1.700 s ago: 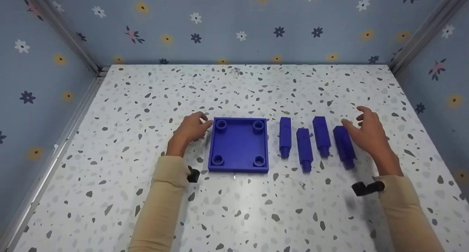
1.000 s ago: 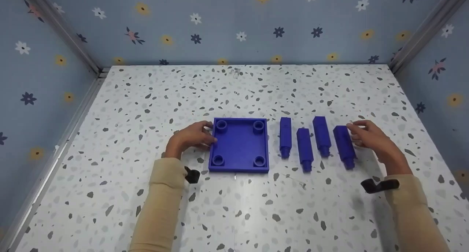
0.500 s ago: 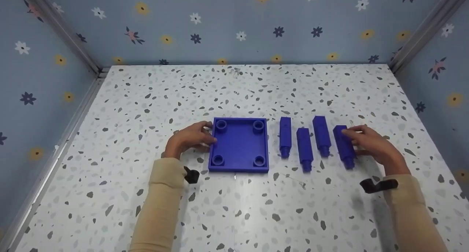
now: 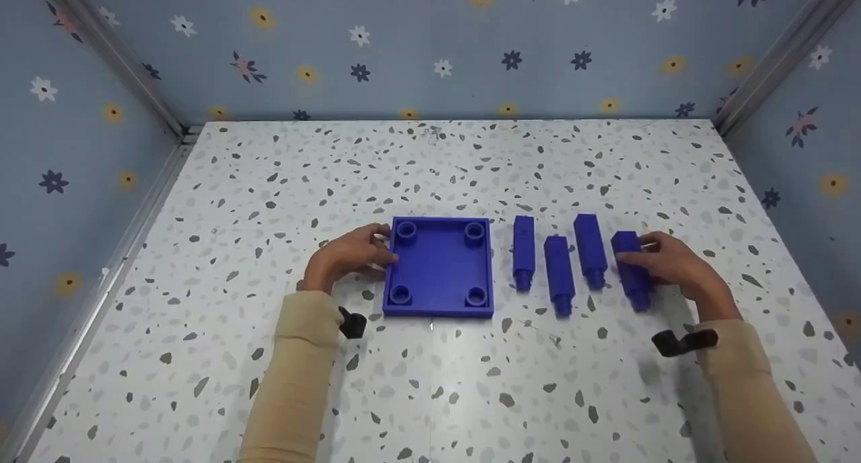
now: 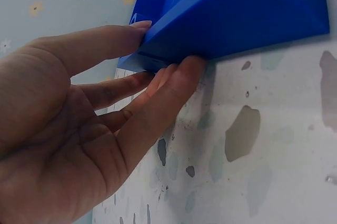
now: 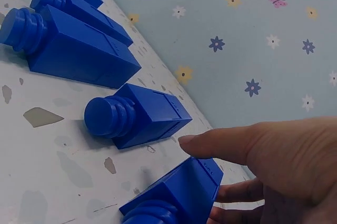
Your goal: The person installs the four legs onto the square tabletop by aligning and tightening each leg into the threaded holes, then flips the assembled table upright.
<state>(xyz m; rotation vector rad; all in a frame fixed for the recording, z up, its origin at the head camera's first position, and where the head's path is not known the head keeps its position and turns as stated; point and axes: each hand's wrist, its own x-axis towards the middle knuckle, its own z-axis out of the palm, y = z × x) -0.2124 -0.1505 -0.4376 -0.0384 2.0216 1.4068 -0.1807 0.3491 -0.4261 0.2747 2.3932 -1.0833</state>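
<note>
Shifted slightly since half a second ago, the person's right hand now has its thumb farther across the rightmost block, a blue-purple, square-sided piece lying on the speckled white table. Its fingers curl down along the block's right side, so the piece is pinched between them and the thumb. Left of it lie three matching blocks: the third block, the second block and the first block, all with ridged round ends toward the person. Farther left, a square tray with a round socket in each corner lies flat. Unmoved, the left hand grips its left edge, thumb on the rim, fingers against the outer side. Behind stands a flowered blue wall.
</note>
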